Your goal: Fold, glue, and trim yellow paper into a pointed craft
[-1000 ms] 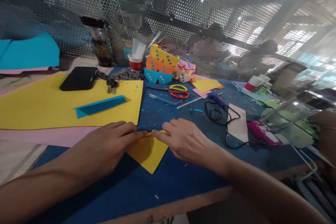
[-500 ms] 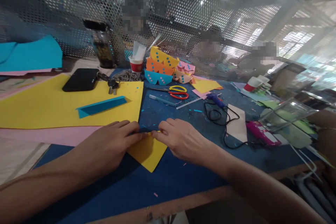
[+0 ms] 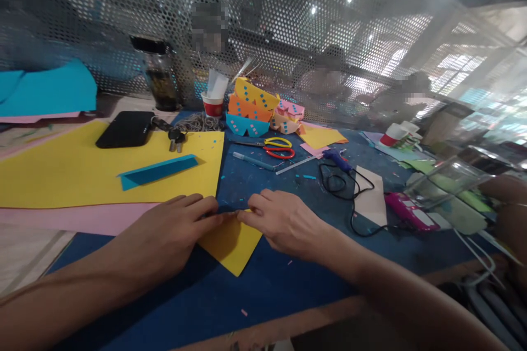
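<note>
A yellow sheet of paper (image 3: 234,252) lies on the blue table with one corner pointing towards me. My left hand (image 3: 181,227) is closed on its far edge from the left, thumb along the edge. From the right, my right hand (image 3: 280,222) pinches the same edge, its fingers curled. The two thumbs nearly meet there, and the fingers hide much of that edge. Beyond my left hand, a folded blue paper strip (image 3: 160,171) rests on a large yellow sheet (image 3: 74,175).
Scissors (image 3: 278,148), a blue pen-like tool (image 3: 253,161) and a glue gun (image 3: 337,159) with its black cord lie ahead. Folded paper pieces (image 3: 249,115) stand near the mesh. A phone (image 3: 125,129), keys (image 3: 176,138) and a jar (image 3: 160,82) are left; a clear container (image 3: 453,178) is right.
Both hands keep their hold on the yellow paper's far edge, with the thumbs slightly closer together. The whole view has shifted slightly, so things sit a little lower.
</note>
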`<state>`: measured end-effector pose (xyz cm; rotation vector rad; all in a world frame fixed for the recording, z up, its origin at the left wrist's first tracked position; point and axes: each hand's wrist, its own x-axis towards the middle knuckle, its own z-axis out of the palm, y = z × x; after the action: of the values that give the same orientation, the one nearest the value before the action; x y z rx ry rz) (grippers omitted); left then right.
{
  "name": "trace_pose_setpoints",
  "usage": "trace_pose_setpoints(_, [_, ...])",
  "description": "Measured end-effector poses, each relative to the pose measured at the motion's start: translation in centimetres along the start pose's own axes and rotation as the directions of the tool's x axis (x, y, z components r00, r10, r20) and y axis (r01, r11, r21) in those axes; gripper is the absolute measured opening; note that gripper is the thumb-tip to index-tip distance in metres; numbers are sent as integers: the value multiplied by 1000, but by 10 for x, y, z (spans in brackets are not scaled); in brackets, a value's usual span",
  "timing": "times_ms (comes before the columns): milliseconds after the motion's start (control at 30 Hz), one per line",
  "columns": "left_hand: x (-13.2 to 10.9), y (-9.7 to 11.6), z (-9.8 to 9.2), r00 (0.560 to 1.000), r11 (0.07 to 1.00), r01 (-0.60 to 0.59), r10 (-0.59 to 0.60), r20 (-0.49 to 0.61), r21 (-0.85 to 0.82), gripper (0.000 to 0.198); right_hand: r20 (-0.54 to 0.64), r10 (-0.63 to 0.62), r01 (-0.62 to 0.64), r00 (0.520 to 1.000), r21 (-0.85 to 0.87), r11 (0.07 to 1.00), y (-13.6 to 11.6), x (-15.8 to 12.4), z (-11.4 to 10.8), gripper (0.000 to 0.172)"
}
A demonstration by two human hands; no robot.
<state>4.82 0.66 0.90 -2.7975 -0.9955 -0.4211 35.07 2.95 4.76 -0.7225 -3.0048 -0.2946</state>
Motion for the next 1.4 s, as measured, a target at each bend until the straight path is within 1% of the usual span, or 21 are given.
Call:
trace_pose_setpoints(67, [0,0,0,1000,1000,-14,14,-10,17,68,2,6,-6,1000,13,1000,1,-1,0,34])
trace_pose_setpoints(167, [-1,-1,0,999,999,-33,34,-29,14,65,-33,5,-3,999,62,998,4,-5,1,32])
trace_pose_setpoints(300, [-5,-4,1,999,999,-6,5,-36,-35,63,-73,16,-6,997,136,991,8,-10,1,30])
trace_pose_setpoints(433, [-8,-5,1,998,998,8,-11,-55,-54,61,-50,36,-29,998,123,992,12,-14,-1,23])
trace_pose_setpoints(700, [-4,-1,-7,994,996,42,-49,-93,-73,58,-50,50,-44,997,125,991,12,-14,-1,22])
trace_pose_setpoints(867, [-5,-3,-13,996,995,62,-67,-65,-81,56,-69,83,-70,994,174,982,14,-16,1,24])
trace_pose_setpoints(1000, [-9,-7,-7,993,990,101,-107,-52,-101,53,-84,96,-78,992,199,977,15,-17,4,23])
trace_pose_setpoints(1100, [-12,-10,-4,986,982,139,-149,-74,-125,50,-100,104,-80,989,223,972,17,-17,5,24])
trace_pose_setpoints(1167, [-13,-11,-6,987,982,138,-148,-67,-130,51,-107,110,-82,988,237,968,18,-18,6,25])
trace_pose_setpoints(1300, [-12,-10,-14,988,984,133,-140,-62,-116,59,-114,119,-86,986,259,962,19,-19,7,25])
trace_pose_setpoints(1400, [-9,-9,-16,990,985,114,-123,-64,-128,53,-128,137,-99,982,266,959,21,-18,9,26])
